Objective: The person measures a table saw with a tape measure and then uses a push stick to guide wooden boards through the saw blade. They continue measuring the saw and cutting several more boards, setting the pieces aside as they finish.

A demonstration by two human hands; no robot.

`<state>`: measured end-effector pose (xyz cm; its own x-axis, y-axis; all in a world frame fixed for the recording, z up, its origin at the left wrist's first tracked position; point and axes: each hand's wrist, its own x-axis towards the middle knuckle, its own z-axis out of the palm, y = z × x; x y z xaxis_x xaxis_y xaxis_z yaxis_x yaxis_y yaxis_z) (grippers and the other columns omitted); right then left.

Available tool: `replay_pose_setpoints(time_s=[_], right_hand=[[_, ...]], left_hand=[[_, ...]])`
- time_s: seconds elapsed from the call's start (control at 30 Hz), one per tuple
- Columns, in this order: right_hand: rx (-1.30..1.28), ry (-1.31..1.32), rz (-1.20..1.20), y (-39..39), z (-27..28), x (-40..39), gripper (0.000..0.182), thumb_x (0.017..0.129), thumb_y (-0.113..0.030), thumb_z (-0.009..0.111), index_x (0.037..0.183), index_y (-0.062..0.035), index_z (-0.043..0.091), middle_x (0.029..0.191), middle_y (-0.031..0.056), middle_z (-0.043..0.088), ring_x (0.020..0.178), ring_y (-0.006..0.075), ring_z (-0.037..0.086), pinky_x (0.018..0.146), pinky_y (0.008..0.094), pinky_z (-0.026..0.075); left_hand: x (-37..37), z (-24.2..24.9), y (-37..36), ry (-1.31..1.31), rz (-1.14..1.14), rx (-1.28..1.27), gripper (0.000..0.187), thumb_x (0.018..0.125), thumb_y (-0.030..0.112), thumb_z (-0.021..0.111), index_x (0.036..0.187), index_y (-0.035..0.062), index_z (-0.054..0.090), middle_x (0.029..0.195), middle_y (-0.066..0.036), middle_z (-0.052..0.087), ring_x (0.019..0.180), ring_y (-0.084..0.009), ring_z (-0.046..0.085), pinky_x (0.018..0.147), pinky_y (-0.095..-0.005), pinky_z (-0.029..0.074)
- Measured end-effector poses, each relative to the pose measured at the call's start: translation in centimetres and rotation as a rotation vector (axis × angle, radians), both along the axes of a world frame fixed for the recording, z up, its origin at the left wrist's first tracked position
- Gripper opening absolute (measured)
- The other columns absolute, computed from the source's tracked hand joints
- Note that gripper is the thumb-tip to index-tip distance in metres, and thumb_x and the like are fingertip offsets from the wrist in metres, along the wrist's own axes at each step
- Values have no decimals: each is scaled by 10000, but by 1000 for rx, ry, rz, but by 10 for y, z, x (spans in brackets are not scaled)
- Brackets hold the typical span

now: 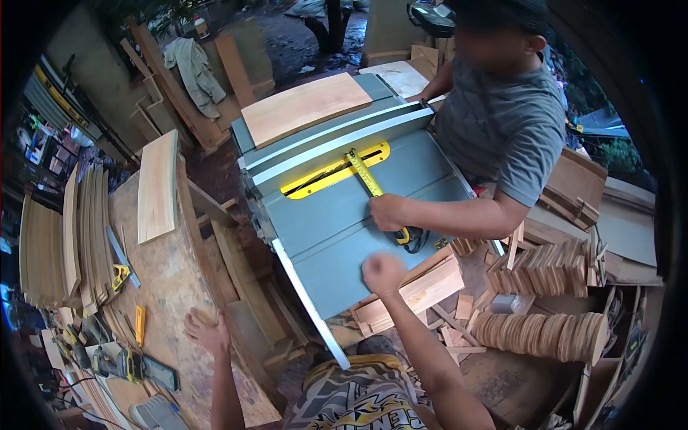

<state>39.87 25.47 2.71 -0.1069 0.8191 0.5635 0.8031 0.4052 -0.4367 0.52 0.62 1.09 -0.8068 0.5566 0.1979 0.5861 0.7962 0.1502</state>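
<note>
My right hand (383, 274) is over the near part of the table saw's grey-green top (315, 283). It is curled into a rounded fist, its knuckles blurred, and nothing sticks out of it. My left hand (208, 331) has its fingers spread at the edge of the wooden workbench (193, 287), holding nothing. Across the saw, a co-worker's hand (390, 213) grips a yellow tape measure (367, 175). Its blade reaches over the yellow throat plate (337, 172) toward the silver fence (337, 147).
A curved board (308, 107) lies beyond the fence. On the bench are another board (158, 186), a square (123, 258), a yellow-handled tool (140, 324) and a drill (132, 364). Curved slats (89, 229) stand at left; stacked wooden discs (541, 337) and offcuts crowd the right.
</note>
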Motion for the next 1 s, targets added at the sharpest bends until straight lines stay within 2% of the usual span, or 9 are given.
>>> replay_pose_setpoints(time_s=[0.27, 0.47, 0.63, 0.73, 1.0], right_hand=[[-72, -31, -3, 1, -10, 1, 190, 766, -171, 678, 640, -128, 543, 604, 70, 554, 611, 308, 558, 597, 446, 434], [25, -39, 6, 0, -8, 4, 191, 774, -144, 681, 657, -134, 531, 578, 48, 508, 593, 281, 537, 571, 436, 412], [19, -14, 8, -1, -3, 1, 193, 768, -151, 677, 653, -132, 523, 578, 53, 506, 593, 284, 531, 573, 427, 409], [-3, -18, 10, -2, -4, 1, 162, 752, -144, 674, 667, -115, 539, 627, 90, 561, 615, 302, 559, 587, 432, 431], [18, -23, 20, -1, -8, 2, 176, 774, -150, 664, 665, -108, 532, 596, 75, 541, 604, 299, 548, 574, 441, 420]], left_hand=[[-2, -2, -1, -9, 30, -32, 925, 813, 595, 662, 1511, 71, 357, 1504, -214, 363, 1429, -386, 293, 1188, -569, 151], [2, -2, -1, -14, 45, -21, 912, 799, 565, 681, 1489, 53, 376, 1490, -218, 380, 1420, -392, 304, 1178, -575, 168], [-2, -7, -1, 19, 29, -20, 879, 814, 573, 660, 1469, 51, 394, 1483, -223, 388, 1408, -403, 313, 1162, -584, 183], [-1, -5, -1, 26, 23, -24, 875, 822, 585, 642, 1467, 48, 393, 1479, -225, 389, 1404, -406, 315, 1160, -586, 182], [-2, -6, -4, 21, 15, -21, 878, 827, 593, 627, 1467, 42, 386, 1479, -225, 383, 1411, -407, 301, 1163, -594, 175]])
